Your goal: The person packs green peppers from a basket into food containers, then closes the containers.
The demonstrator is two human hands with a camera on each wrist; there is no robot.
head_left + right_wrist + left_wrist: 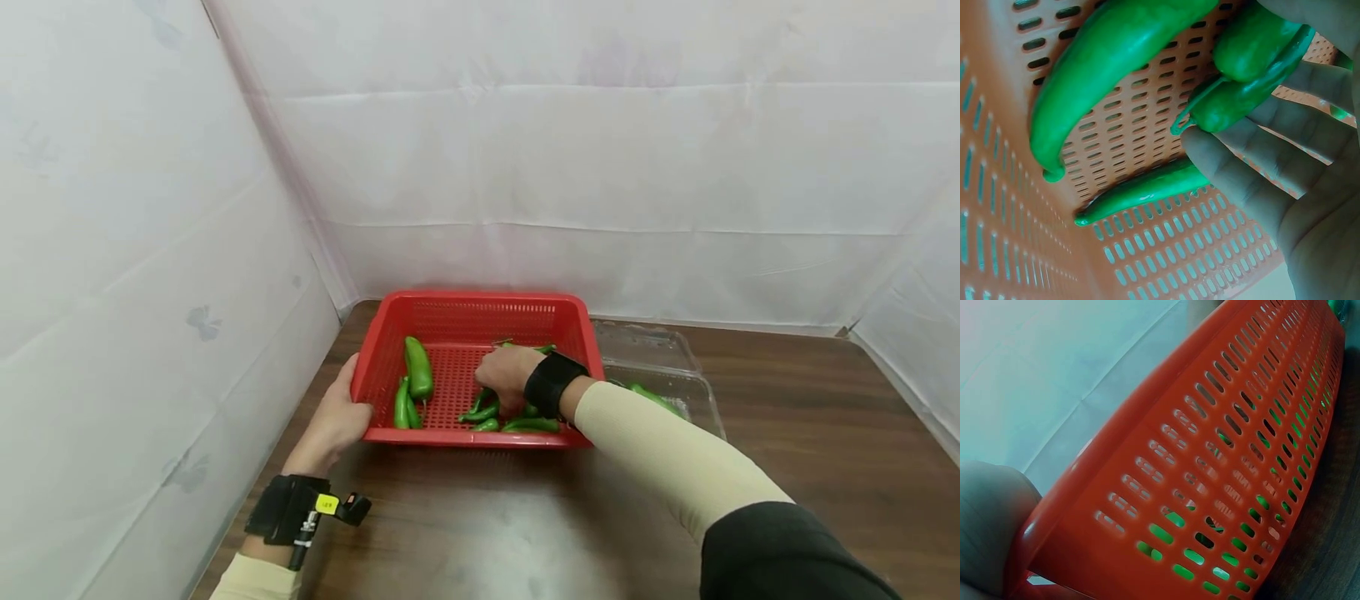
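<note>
Gripping peppers: right hand lies inside the red basket, fingers curled round two green peppers near its front wall; wrist view shows them pinched against the palm, stems outward. More peppers loose on the perforated floor, one long pepper at left, well apart. Left hand clasps the basket's left front corner, thumb on the rim, steadying it on the worktop. Clear tray just right of the basket, another pepper in it. Judgement: lift straight up, keep the clasp firm, clear the rim before moving sideways; slick skins may slip.
</note>
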